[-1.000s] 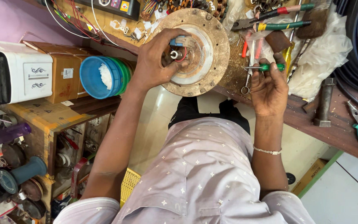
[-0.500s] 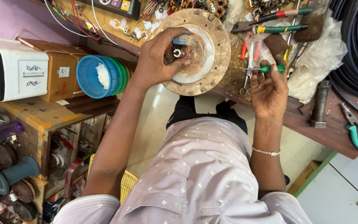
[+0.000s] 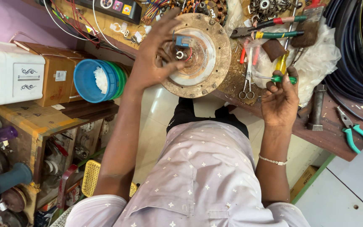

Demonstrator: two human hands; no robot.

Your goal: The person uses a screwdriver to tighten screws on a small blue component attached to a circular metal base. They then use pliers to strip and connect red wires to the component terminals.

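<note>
— Workbench [image 3: 337, 138] clutter: what packages sat left?
— One brown carton [image 3: 57, 77], white-labelled, beside one white box [image 3: 11, 71].
— Hands?
— Left hand [image 3: 156, 59] gripped the round motor plate [image 3: 206, 54] at the bench edge; right hand [image 3: 280, 98] pinched one green screwdriver [image 3: 280, 78].

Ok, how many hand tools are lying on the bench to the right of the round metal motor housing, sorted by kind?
Screwdrivers: 3, a green-handled one, a yellow-handled one, and a green-and-yellow one
Pliers: 2, a red-and-green pair, a teal-handled pair
Steel scissors: 1
Steel hammer: 1
Paint brush: 1
Total: 8
</note>
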